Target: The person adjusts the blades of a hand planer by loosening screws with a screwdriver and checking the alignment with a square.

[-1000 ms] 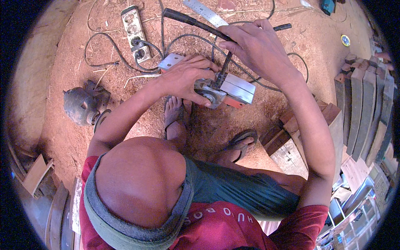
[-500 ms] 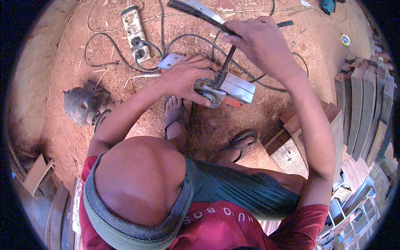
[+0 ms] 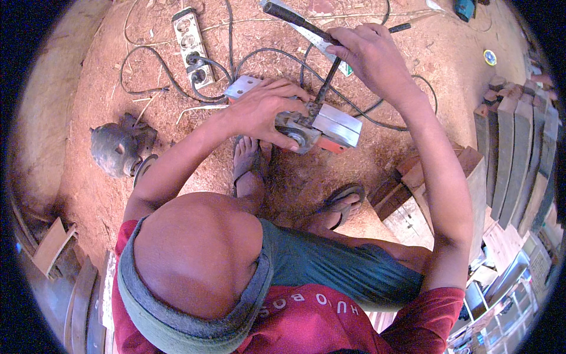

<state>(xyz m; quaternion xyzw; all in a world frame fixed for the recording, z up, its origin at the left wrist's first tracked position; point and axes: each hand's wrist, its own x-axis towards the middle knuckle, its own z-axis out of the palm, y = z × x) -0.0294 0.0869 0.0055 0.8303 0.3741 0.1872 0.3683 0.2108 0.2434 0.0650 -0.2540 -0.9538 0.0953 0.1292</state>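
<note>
My left hand is wrapped over the body of an upturned electric planer, its thumb pressed near a round metal part. The planer has a silver sole plate and an orange-red edge, and rests by my foot. Up and to the right, my right hand grips the centre of a dark three-armed socket wrench. One arm of the wrench reaches down to the planer's middle, between the two plate sections. Its other two arms stick out left and right of my fingers. My left palm hides part of the planer.
A white power strip with plugs lies beyond, its black cables looping behind the planer. A dark rounded machine sits to the left. Wooden beams are stacked at right. A flat pale strip lies behind the wrench. Shavings cover the floor.
The wrench has swung round a little, its left arm shifting right and slightly down. My right hand has moved slightly right. My left hand and the planer stay put.
</note>
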